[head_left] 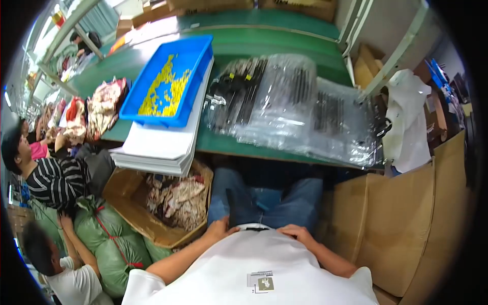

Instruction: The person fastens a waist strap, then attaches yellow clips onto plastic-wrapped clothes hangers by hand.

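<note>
My left hand (219, 229) rests at the waist on the left side, against the top of my jeans (231, 195), its fingers loosely apart and holding nothing. Across the lap from it, my right hand (297, 233) lies on the hem of my white shirt (254, 259), fingers stretched out and empty. On the green table (234, 43) in front, a blue tray (202, 66) with many small yellow pieces (175, 90) sits on a stack of white sheets (157, 145). Beside it lie clear plastic bags (284, 96) with black items inside; both hands are apart from them.
A cardboard box (122, 190) of patterned fabric (178, 201) stands left of my legs, near green sacks (109, 244). Large cartons (396, 218) stand on the right. Two people (53, 178) sit at the left, and folded garments (104, 107) lie on the table there.
</note>
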The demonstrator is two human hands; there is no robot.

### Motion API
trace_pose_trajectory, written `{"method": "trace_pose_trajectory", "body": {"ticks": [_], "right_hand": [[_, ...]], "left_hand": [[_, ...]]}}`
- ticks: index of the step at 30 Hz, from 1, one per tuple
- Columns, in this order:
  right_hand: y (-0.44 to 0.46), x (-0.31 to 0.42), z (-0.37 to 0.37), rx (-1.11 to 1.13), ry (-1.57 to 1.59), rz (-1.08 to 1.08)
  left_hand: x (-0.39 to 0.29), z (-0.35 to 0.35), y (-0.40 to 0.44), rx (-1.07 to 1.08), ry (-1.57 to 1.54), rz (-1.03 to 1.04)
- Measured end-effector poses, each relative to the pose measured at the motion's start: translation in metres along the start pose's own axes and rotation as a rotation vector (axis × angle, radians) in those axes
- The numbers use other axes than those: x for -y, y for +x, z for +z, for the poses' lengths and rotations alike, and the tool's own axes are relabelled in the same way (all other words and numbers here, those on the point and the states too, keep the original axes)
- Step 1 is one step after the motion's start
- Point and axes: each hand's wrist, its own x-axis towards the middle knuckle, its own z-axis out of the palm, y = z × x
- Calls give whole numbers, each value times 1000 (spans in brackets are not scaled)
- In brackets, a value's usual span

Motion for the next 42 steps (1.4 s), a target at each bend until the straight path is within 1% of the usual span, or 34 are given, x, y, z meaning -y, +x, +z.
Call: {"method": "trace_pose_trajectory", "body": {"ticks": [2, 3, 5, 6, 10, 12, 13, 15, 17, 18, 20, 22, 23, 25, 27, 28, 30, 32, 33, 34, 37, 38, 40, 41, 42], "right_hand": [[-3, -11, -4, 46, -51, 3], [-5, -16, -4, 23, -71, -18], [-1, -27, -11, 94, 101, 204], [11, -32, -20, 77, 79, 184], [42, -47, -31, -406, 372, 504], [52, -45, -33, -452, 341, 466], [60, -43, -37, -487, 304, 434], [71, -41, -38, -545, 237, 393], [83, -54, -33, -464, 152, 358], [91, -65, -28, -476, 156, 371], [119, -94, -18, -149, -93, 349], [142, -149, 15, -39, -132, 398], [146, -148, 11, -36, -121, 405], [162, -141, 27, -13, -448, 326], [160, -139, 32, -7, -775, 264], [156, -139, 30, -4, -941, 240], [151, -140, 25, 26, -1278, 183], [149, -143, 9, 84, -1621, 97], [149, -144, -1, 119, -1790, 45], [148, -143, -11, 164, -1957, -12], [152, -113, -35, 294, -2437, -199], [153, -99, -49, 327, -2605, -252], [180, -54, -72, 409, -2924, -377], [184, -34, -77, 397, -2922, -357], [186, -11, -86, 604, -3356, -709]], "left_hand": [[13, 14, 11, -104, 101, 91], [8, 13, 12, -120, 114, 123], [-12, 4, 14, -130, 499, -12], [-23, -2, 22, -153, 504, 14], [-48, -7, 35, -354, 381, 381], [-64, -11, 53, -477, 237, 656], [-76, -19, 61, -478, 244, 668], [-102, -39, 69, -659, 165, 862], [-125, -67, 73, -795, 230, 959], [-130, -80, 78, -843, 217, 979], [-140, -108, 93, -963, 187, 1018], [-144, -135, 110, -1050, 163, 960], [-144, -140, 121, -1040, 167, 953], [-146, -151, 147, -1115, 34, 773], [-136, -152, 169, -1106, -31, 577], [-136, -149, 179, -1077, -32, 588], [-134, -147, 188, -1129, -57, 475], [-120, -147, 198, -1190, -155, 453], [-120, -146, 198, -1174, -237, 464], [-123, -144, 197, -1157, -195, 408], [-134, -146, 185, -1074, -35, 176], [-135, -145, 189, -1061, -34, 200], [-134, -140, 191, -1111, -61, 188], [-132, -142, 189, -1064, -71, 192], [-133, -145, 186, -1019, -78, 190]]}}
